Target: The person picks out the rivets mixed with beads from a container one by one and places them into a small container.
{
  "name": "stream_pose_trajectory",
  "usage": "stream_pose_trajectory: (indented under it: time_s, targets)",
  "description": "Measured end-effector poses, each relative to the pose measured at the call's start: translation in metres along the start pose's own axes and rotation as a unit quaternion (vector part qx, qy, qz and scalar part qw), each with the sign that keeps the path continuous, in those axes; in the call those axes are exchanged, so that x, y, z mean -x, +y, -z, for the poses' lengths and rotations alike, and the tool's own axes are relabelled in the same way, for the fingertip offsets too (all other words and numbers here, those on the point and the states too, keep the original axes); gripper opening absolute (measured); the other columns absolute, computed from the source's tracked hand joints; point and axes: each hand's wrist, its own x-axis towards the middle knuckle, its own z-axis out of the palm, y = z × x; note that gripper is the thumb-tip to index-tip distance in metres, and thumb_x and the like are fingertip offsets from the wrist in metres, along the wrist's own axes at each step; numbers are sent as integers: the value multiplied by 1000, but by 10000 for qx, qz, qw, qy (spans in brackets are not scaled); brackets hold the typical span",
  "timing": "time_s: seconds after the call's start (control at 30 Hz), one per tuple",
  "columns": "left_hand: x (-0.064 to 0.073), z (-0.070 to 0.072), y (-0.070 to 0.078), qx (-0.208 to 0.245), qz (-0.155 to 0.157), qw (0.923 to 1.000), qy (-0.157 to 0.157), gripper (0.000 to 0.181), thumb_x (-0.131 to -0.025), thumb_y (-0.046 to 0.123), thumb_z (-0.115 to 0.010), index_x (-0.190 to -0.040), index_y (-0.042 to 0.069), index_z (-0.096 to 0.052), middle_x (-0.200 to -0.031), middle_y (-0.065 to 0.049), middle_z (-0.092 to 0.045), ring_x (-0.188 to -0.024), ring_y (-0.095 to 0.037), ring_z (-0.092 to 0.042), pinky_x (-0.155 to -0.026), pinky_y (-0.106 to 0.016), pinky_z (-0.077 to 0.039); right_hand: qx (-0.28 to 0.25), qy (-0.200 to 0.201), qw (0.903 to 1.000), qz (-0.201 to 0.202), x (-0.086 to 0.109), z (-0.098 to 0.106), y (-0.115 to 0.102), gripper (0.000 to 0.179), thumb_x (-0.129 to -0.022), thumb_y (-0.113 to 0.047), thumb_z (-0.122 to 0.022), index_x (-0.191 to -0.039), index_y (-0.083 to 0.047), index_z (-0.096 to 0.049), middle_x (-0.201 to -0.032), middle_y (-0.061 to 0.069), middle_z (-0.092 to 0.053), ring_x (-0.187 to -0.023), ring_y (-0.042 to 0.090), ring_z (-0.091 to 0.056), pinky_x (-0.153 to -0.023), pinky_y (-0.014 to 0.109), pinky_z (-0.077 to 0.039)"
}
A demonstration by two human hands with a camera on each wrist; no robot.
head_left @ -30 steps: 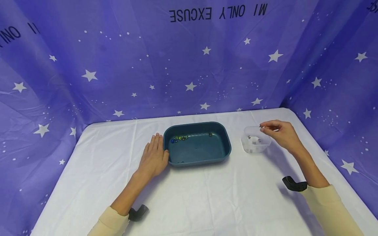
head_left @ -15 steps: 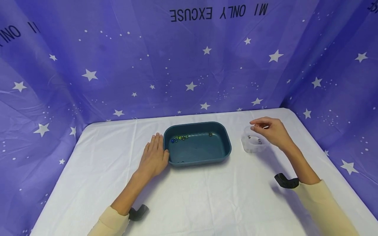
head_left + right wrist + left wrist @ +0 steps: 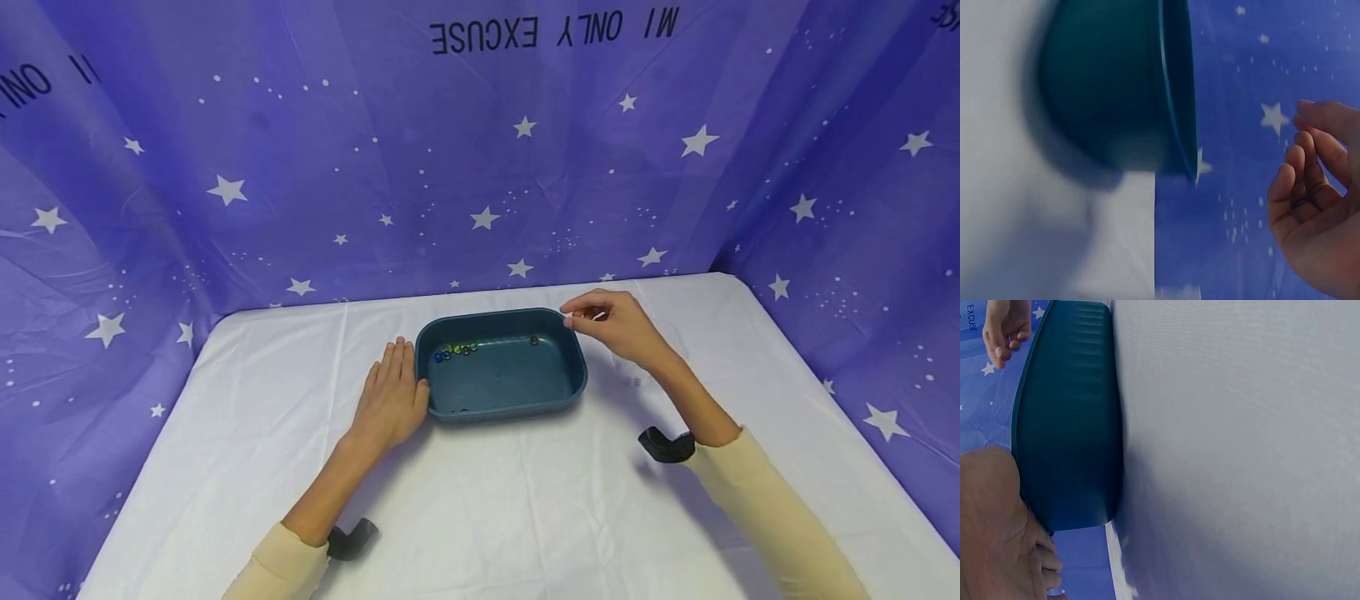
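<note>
A dark teal plastic tub (image 3: 498, 410) stands mid-table with a handful of coloured glass marbles (image 3: 458, 350) along its far left wall. One darker marble (image 3: 534, 340) lies near the far right corner. My left hand (image 3: 387, 396) rests against the tub's left end, fingers straight, thumb at the rim; the left wrist view shows its palm (image 3: 988, 519) beside the tub wall. Over the far right corner of the rim, my right hand (image 3: 618, 327) pinches a small marble, largely hidden between thumb and forefinger. In the right wrist view its fingertips (image 3: 1305, 107) meet.
My right hand and wrist cover the place where the small clear box stood. A white cloth (image 3: 480, 508) covers the table. A purple star-printed curtain (image 3: 420, 200) encloses the back and sides. Black wrist mounts (image 3: 666, 446) stick out from both forearms.
My right hand has moved left from above the clear box to the tub's far right corner, carrying the pinched marble. The left hand and the tub have stayed put.
</note>
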Motion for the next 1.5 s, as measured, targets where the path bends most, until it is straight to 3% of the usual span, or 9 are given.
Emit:
stream_pose_trajectory:
  time_s: [0.17, 0.3, 0.43, 0.67, 0.83, 1.13, 1.33, 1.5]
  targets:
    - [0, 0, 0, 27, -16, 10000, 39, 65, -105, 25, -39, -154, -12, -18, -161, -27, -14, -149, -40, -13, -117, -56, -14, -771, -409, 9962, 12, -14, -26, -10, 23, -93, -13, -71, -110, 2, -74, -92, 11, -70, -81, 24, -61, -71, 30, -51]
    - [0, -1, 0, 50, -5, 10000, 30, 65, -105, 25, -39, -154, -12, -18, -161, -27, -14, -149, -40, -13, -117, -56, -14, -1276, -732, 9891, -21, -23, -48, -16, 24, -94, -12, -71, -111, 4, -73, -93, 17, -69, -81, 34, -61, -70, 34, -51]
    - [0, -2, -1, 46, 6, 10000, -7, 65, -105, 25, -38, -154, -11, -17, -162, -26, -12, -149, -40, -12, -117, -56, -13, -1427, -854, 9861, -10, -32, -69, -20, 21, -93, -12, -71, -109, 2, -74, -94, 9, -70, -87, 39, -61, -76, 37, -52]
    - [-1, 0, -1, 82, 20, 10000, -45, 65, -105, 26, -38, -154, -11, -17, -162, -26, -12, -149, -40, -11, -117, -56, -13, -1607, -1053, 9807, -353, -48, -101, -19, 22, -93, -8, -70, -111, 4, -73, -97, 6, -71, -91, 24, -64, -88, 49, -52]
    - [-1, 0, -1, 108, 62, 9998, -134, 65, -106, 27, -36, -155, -11, -15, -162, -26, -10, -150, -39, -8, -118, -55, -11, -1702, -1147, 9763, -694, -59, -118, -18, 27, -93, -9, -71, -115, 5, -71, -103, 6, -71, -97, 22, -65, -94, 51, -49]
    - [-1, 0, -1, 113, 50, 9999, -96, 65, -106, 28, -36, -155, -11, -15, -162, -26, -12, -150, -39, -9, -117, -55, -11, -1240, -1299, 9818, -612, -75, -145, -18, 22, -92, -9, -72, -112, 1, -74, -104, 6, -73, -98, 19, -66, -84, 32, -53]
    - [-1, 0, -2, 115, 47, 9998, -134, 66, -106, 28, -35, -155, -11, -14, -162, -26, -10, -150, -39, -9, -118, -55, -10, -657, -1078, 9903, -574, -78, -160, -17, 19, -90, -12, -75, -107, -3, -77, -99, 4, -74, -94, 18, -67, -80, 30, -53]
    - [-1, 0, -2, 95, 22, 9999, -91, 66, -106, 28, -35, -154, -11, -15, -162, -27, -13, -149, -40, -10, -117, -56, -12, -242, -1080, 9910, -753, -79, -165, -16, 19, -89, -16, -76, -107, -9, -78, -103, 1, -74, -100, 17, -67, -84, 31, -52]
